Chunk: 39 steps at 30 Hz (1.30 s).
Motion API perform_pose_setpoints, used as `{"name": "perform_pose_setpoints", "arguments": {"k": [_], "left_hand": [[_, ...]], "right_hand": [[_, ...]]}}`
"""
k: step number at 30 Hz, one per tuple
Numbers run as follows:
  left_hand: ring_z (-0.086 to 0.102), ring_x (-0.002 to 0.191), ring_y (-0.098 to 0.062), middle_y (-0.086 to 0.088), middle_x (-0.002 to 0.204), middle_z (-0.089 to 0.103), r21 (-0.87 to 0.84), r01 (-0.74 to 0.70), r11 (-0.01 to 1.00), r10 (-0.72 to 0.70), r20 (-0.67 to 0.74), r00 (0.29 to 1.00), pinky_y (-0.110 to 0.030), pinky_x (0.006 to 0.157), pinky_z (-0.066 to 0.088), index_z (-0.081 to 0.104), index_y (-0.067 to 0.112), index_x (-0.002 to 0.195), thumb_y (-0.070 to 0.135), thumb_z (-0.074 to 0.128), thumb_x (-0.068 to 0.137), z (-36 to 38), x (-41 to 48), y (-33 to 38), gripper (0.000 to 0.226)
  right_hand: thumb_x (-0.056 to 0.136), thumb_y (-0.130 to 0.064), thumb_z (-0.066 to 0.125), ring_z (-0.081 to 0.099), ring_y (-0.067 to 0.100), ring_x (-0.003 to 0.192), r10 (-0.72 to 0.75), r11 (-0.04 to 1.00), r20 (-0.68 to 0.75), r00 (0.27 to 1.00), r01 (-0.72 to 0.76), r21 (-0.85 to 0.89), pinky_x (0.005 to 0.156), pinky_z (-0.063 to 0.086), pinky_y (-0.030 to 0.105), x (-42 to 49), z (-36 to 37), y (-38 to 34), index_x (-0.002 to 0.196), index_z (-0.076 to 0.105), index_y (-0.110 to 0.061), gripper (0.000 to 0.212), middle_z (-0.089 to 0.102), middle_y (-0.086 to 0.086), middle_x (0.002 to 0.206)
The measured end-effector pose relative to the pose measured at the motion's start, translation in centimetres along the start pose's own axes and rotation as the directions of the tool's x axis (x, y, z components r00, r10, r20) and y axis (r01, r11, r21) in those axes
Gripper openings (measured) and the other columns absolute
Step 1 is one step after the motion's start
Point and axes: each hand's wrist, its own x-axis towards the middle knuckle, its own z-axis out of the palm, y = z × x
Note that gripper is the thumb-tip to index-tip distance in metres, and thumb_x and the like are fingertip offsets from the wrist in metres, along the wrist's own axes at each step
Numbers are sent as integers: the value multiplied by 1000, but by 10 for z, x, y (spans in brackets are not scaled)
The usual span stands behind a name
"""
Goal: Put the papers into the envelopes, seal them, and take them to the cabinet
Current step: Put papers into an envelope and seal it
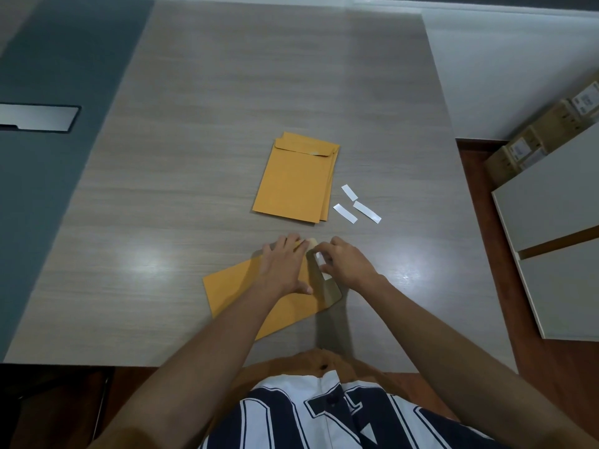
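Left grip (285,267) lies flat with the fingers spread, pressing the near envelope (233,286) onto the desk (194,157) so it cannot slide while I work on its open end. My right grip (346,264) is curled, its fingertips pinching the white backing strip (321,259) on the opened flap (329,291), which lies turned out toward my right. I judge this to be the sealing step: the strip has to come off to bare the glue before the flap folds over. Whether the papers are inside I cannot tell. Farther from me sits a stack of envelopes (295,179) with the top flap folded down, kept apart, I think, because those are finished. Three loose white strips (345,212) lie just beside it, dropped clear of my working spot.
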Motion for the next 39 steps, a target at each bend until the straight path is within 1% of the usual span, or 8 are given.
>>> {"name": "perform_pose_setpoints", "arguments": {"k": [5, 10, 17, 21, 26, 30, 36, 39], "left_hand": [[34, 128, -24, 0, 145, 29, 0, -1, 1000, 1, -6, 1000, -46, 95, 38, 28, 27, 147, 75, 72, 61, 2, 1, -1, 108], [34, 127, -24, 0, 145, 29, -1, -2, 1000, 2, -21, 1000, -46, 94, 38, 29, 27, 146, 75, 72, 60, 3, 1, -2, 108], [35, 127, -24, 0, 145, 29, 2, 3, 1000, -3, -12, 1000, -47, 96, 39, 28, 28, 147, 76, 72, 60, 3, 2, -1, 108], [34, 128, -24, 0, 145, 29, -2, 5, 1000, -5, -14, 1000, -46, 96, 38, 28, 28, 146, 75, 73, 60, 3, 1, -1, 108], [33, 128, -24, 0, 145, 28, -7, 6, 1000, -6, -6, 1000, -47, 97, 38, 28, 28, 146, 74, 73, 60, 2, 1, -1, 108], [34, 127, -24, 1, 143, 28, 1, 5, 1000, -5, -10, 1000, -46, 96, 38, 28, 28, 146, 76, 73, 60, 3, 1, -2, 108], [33, 127, -24, 1, 143, 28, -4, 0, 1000, 0, -8, 1000, -45, 94, 38, 28, 29, 146, 76, 72, 60, 2, 1, -2, 108], [33, 127, -24, 0, 143, 28, -5, -2, 1000, 2, -2, 1000, -45, 94, 38, 27, 29, 147, 77, 71, 61, 1, 1, -2, 108]], "right_hand": [[85, -23, 73, 57, 21, 95, 8, 999, -44, 999, -6, 52, 81, 49, 32, 2, 2, 4, 123, 61, -21, 40, 55, 1, 106], [82, -22, 76, 60, 21, 96, 23, 995, -49, 999, -19, 95, 86, 53, 38, 4, 2, 4, 116, 63, -16, 37, 56, 2, 103], [86, -26, 72, 56, 18, 91, 25, 995, -69, 997, -18, 99, 82, 51, 33, 8, 4, 1, 109, 60, -16, 28, 50, -2, 97], [85, -27, 72, 55, 17, 88, 45, 991, -85, 995, -34, 128, 80, 50, 33, 10, 5, 0, 101, 58, -17, 23, 54, 0, 99], [90, -20, 67, 57, 17, 84, 67, 977, -119, 991, -41, 207, 76, 51, 33, 11, 7, 1, 90, 57, -17, 10, 58, -2, 91], [88, -10, 66, 62, 18, 83, 88, 962, -141, 986, -48, 267, 75, 54, 35, 9, 5, 2, 92, 62, -12, 6, 63, -2, 86], [87, -9, 60, 63, 15, 78, 120, 937, -91, 989, -82, 340, 72, 54, 31, 10, 2, 1, 96, 68, -15, 15, 69, 2, 89], [87, -13, 64, 58, 12, 70, 162, 916, -89, 983, -116, 383, 68, 50, 26, 8, -6, 1, 89, 69, -15, 6, 68, 4, 81]]}}
